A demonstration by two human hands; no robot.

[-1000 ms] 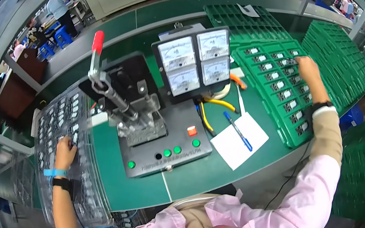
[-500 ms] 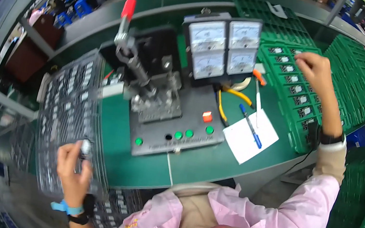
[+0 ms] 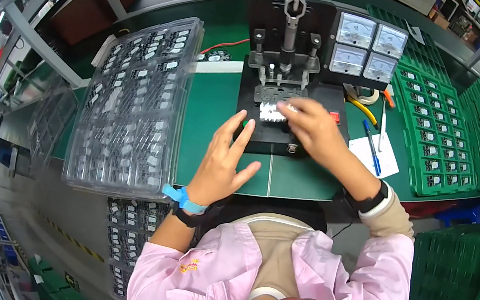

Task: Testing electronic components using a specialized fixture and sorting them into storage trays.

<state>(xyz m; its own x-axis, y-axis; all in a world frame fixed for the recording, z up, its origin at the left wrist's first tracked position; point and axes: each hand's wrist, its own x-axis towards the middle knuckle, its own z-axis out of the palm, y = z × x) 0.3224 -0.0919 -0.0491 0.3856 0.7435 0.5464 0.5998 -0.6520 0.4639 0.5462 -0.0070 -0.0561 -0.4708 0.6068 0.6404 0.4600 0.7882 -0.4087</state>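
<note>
small silvery part (image 3: 272, 113) sits on the black press fixture (image 3: 282, 93) at the desk's (image 3: 214, 113) centre, under the right hand (image 3: 311, 127), whose fingers are pinched together on it. left hand (image 3: 225, 160) hovers at seven o'clock from the part, fingers spread apart, holding nothing. clear tray (image 3: 133, 99) lies at nine o'clock, green tray (image 3: 435, 133) at three o'clock.

Black test fixture (image 3: 270, 126); green trays (image 3: 443, 128); clear, perhaps greyish blister tray (image 3: 132, 105); pink sleeves (image 3: 373, 270).

A clear plastic tray (image 3: 132, 105) of small parts lies left on the green desk (image 3: 213, 100); green trays (image 3: 435, 133), four analog meters (image 3: 367, 47), a blue pen (image 3: 372, 149) on white paper (image 3: 382, 165) sit right.
</note>
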